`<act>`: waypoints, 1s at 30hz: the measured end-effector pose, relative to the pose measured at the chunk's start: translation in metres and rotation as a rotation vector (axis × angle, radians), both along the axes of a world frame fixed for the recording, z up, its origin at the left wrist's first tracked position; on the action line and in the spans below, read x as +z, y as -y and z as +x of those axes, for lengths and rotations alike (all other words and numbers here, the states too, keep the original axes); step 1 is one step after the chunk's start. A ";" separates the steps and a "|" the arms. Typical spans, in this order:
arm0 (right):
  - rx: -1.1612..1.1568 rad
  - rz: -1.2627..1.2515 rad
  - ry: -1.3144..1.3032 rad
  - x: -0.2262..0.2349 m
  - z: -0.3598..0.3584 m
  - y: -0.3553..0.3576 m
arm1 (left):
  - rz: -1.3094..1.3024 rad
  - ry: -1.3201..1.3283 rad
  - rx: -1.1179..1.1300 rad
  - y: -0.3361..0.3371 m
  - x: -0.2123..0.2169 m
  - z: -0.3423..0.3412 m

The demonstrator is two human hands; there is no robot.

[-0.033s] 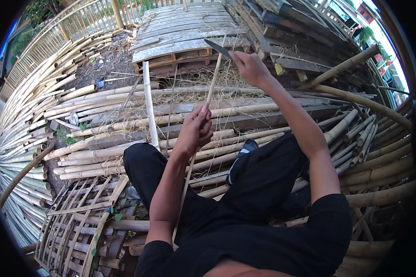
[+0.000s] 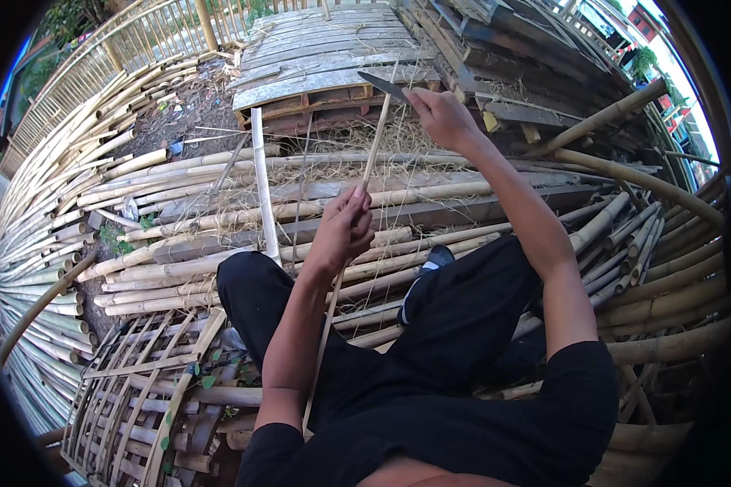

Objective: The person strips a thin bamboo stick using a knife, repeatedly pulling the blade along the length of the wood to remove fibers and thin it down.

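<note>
Bamboo poles (image 2: 219, 215) lie stacked all around you, with a weathered wooden pallet (image 2: 325, 65) beyond. Your left hand (image 2: 341, 231) has its fingers closed around a thin, pale bamboo strip (image 2: 371, 158) that runs from your lap up toward the pallet. Your right hand (image 2: 443, 118) grips a dark knife (image 2: 384, 87), its blade against the strip's upper end.

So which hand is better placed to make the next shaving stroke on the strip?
Probably the right hand: it holds the knife against the bamboo strip near its far end. The left hand grips the strip lower down, steadying it.
</note>
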State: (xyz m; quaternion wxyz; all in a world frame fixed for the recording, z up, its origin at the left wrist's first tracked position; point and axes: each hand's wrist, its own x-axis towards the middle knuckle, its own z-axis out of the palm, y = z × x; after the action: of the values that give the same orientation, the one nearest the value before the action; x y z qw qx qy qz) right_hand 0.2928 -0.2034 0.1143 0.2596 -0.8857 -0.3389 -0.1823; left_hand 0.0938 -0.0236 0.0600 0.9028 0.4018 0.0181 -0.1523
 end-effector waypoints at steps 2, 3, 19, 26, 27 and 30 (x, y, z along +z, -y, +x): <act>-0.073 0.041 -0.052 0.012 0.007 0.003 | -0.014 0.029 -0.021 0.004 0.002 -0.001; -0.067 0.010 -0.055 0.011 0.004 0.000 | -0.019 0.026 -0.011 0.002 0.002 -0.001; -0.071 -0.001 -0.074 0.008 -0.004 -0.008 | 0.008 -0.003 0.002 -0.003 0.003 0.000; -0.089 0.029 -0.038 0.005 -0.001 -0.005 | -0.008 0.005 -0.003 -0.004 -0.001 -0.001; -0.018 0.031 -0.042 -0.002 -0.006 -0.009 | -0.003 -0.006 0.012 -0.006 -0.003 -0.001; 0.098 -0.035 -0.036 -0.013 -0.020 -0.008 | 0.012 -0.017 0.022 -0.007 -0.005 0.000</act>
State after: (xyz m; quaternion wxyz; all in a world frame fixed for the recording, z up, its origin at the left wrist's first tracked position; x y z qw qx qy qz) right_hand 0.2723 -0.1954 0.1010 0.2590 -0.8754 -0.3805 -0.1475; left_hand 0.0936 -0.0164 0.0555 0.9017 0.4058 0.0313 -0.1457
